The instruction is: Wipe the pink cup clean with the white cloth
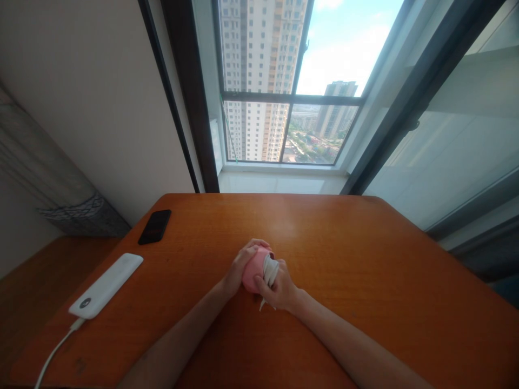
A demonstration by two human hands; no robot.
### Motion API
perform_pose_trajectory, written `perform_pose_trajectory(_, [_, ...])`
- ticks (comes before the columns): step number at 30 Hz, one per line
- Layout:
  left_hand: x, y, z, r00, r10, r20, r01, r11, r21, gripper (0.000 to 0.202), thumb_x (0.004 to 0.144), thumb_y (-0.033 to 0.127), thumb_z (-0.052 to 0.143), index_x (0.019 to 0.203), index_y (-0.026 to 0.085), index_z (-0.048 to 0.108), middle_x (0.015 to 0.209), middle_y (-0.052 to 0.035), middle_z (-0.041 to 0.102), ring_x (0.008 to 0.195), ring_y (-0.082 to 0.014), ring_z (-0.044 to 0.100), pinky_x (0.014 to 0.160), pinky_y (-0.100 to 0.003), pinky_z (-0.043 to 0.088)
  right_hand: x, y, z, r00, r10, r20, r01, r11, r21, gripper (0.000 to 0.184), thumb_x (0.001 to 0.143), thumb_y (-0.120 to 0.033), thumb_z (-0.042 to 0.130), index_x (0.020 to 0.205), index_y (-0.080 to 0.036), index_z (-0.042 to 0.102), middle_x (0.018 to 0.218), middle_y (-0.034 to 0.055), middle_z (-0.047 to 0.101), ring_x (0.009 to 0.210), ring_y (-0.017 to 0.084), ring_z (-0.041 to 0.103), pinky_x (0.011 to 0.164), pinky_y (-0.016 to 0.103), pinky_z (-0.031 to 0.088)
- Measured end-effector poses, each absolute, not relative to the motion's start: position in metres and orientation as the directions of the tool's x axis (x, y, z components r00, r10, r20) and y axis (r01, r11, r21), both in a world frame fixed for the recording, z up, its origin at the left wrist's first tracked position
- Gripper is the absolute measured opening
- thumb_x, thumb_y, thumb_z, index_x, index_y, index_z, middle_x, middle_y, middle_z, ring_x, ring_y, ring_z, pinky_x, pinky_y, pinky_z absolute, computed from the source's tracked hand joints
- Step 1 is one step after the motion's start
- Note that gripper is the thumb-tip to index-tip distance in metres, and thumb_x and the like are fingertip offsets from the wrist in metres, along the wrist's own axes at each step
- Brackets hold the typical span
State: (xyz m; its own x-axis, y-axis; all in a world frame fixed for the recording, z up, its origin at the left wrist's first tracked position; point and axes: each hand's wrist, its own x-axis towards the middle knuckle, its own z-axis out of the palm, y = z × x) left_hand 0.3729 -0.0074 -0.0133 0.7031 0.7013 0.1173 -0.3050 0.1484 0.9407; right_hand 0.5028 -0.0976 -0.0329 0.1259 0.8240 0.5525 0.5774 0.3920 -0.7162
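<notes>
My left hand (240, 265) is wrapped round a small pink rounded object (253, 268), its far and left sides covered by the fingers. My right hand (284, 289) grips a bunched white bundle (269, 270), which looks like folded cloth or tissue, against the pink object's right side. Thin white ends hang below the right hand. A small dark spot shows at the pink object's upper right. Both hands are together over the middle of the wooden table (344, 259). The fingers hide much of both things, so their exact kinds cannot be told.
To the left lie a black phone (154, 227) and a white power bank (106, 285) with a white cable (57, 348) running off the near edge. Beyond the table's far edge is a window (290, 97). A grey curtain (60, 167) hangs at left.
</notes>
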Motion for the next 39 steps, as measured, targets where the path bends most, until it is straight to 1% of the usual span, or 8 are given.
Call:
perform_pose_trajectory(4, [0.373, -0.007, -0.014, 0.696, 0.708, 0.118, -0.308, 0.146, 0.94, 0.037, 0.098, 0.052, 0.06, 0.108, 0.018, 0.072, 0.11, -0.0102, 0.075, 0.106, -0.0281, 0.07, 0.102, -0.039, 0.056, 0.502, -0.097, -0.033, 0.134, 0.834, 0.535, 0.581, 0.371, -0.725, 0.044, 0.089, -0.05, 0.069, 0.055, -0.026, 0.056, 0.049, -0.0018, 0.047, 0.053, 0.015, 0.037, 0.057, 0.033, 0.036])
perform_pose_trajectory(11, [0.373, -0.006, -0.017, 0.684, 0.72, 0.117, -0.318, 0.15, 0.936, 0.038, 0.1, 0.052, 0.06, 0.11, 0.018, 0.073, 0.111, -0.0101, 0.076, 0.106, -0.0272, 0.071, 0.102, -0.039, 0.056, 0.499, -0.096, -0.034, 0.296, 0.843, 0.449, 0.469, 0.281, -0.837, 0.048, 0.085, -0.056, 0.076, 0.055, -0.025, 0.055, 0.05, -0.0019, 0.049, 0.052, 0.015, 0.04, 0.058, 0.033, 0.037])
perform_pose_trajectory(17, [0.374, -0.007, -0.018, 0.686, 0.719, 0.112, -0.337, 0.177, 0.925, 0.038, 0.101, 0.052, 0.061, 0.112, 0.017, 0.073, 0.111, -0.0094, 0.077, 0.104, -0.0257, 0.071, 0.099, -0.037, 0.056, 0.499, -0.097, -0.027, 0.239, 0.862, 0.448, 0.463, 0.304, -0.832, 0.044, 0.092, -0.051, 0.068, 0.06, -0.024, 0.055, 0.054, -0.0016, 0.051, 0.052, 0.014, 0.043, 0.058, 0.032, 0.035])
perform_pose_trajectory(23, [0.374, -0.009, -0.022, 0.675, 0.734, 0.076, -0.328, 0.206, 0.922, 0.039, 0.102, 0.054, 0.06, 0.116, 0.019, 0.072, 0.114, -0.0089, 0.078, 0.104, -0.0251, 0.073, 0.098, -0.036, 0.057, 0.501, -0.097, -0.023, 0.222, 0.879, 0.422, 0.439, 0.296, -0.848, 0.043, 0.095, -0.052, 0.065, 0.064, -0.024, 0.055, 0.058, -0.0018, 0.051, 0.055, 0.015, 0.044, 0.059, 0.032, 0.038])
perform_pose_trajectory(28, [0.373, -0.008, -0.026, 0.673, 0.731, 0.109, -0.34, 0.175, 0.924, 0.041, 0.105, 0.054, 0.057, 0.118, 0.018, 0.073, 0.117, -0.0096, 0.078, 0.108, -0.0255, 0.072, 0.101, -0.036, 0.056, 0.5, -0.097, -0.026, 0.223, 0.88, 0.42, 0.418, 0.303, -0.856, 0.044, 0.095, -0.053, 0.065, 0.064, -0.023, 0.055, 0.057, -0.0015, 0.052, 0.055, 0.015, 0.044, 0.059, 0.032, 0.039])
perform_pose_trajectory(34, [0.374, -0.008, -0.028, 0.676, 0.725, 0.132, -0.349, 0.158, 0.923, 0.042, 0.106, 0.053, 0.055, 0.118, 0.017, 0.073, 0.117, -0.0096, 0.078, 0.108, -0.0262, 0.072, 0.099, -0.036, 0.056, 0.501, -0.095, -0.033, 0.254, 0.871, 0.42, 0.434, 0.285, -0.855, 0.044, 0.093, -0.055, 0.067, 0.065, -0.023, 0.054, 0.06, -0.0009, 0.052, 0.057, 0.015, 0.044, 0.058, 0.031, 0.039])
perform_pose_trajectory(36, [0.374, -0.008, -0.028, 0.671, 0.729, 0.134, -0.341, 0.144, 0.929, 0.044, 0.106, 0.054, 0.054, 0.119, 0.017, 0.073, 0.119, -0.0095, 0.078, 0.108, -0.0264, 0.072, 0.1, -0.037, 0.056, 0.501, -0.095, -0.035, 0.256, 0.882, 0.396, 0.399, 0.277, -0.874, 0.045, 0.093, -0.057, 0.067, 0.066, -0.022, 0.055, 0.061, -0.0008, 0.051, 0.058, 0.015, 0.044, 0.059, 0.031, 0.04])
perform_pose_trajectory(39, [0.372, -0.007, -0.029, 0.648, 0.747, 0.147, -0.306, 0.079, 0.949, 0.046, 0.106, 0.056, 0.053, 0.12, 0.018, 0.074, 0.12, -0.0091, 0.077, 0.109, -0.0265, 0.071, 0.102, -0.037, 0.054, 0.502, -0.096, -0.036, 0.286, 0.893, 0.348, 0.303, 0.26, -0.917, 0.049, 0.093, -0.062, 0.069, 0.069, -0.022, 0.057, 0.064, -0.0008, 0.05, 0.06, 0.015, 0.043, 0.058, 0.031, 0.04])
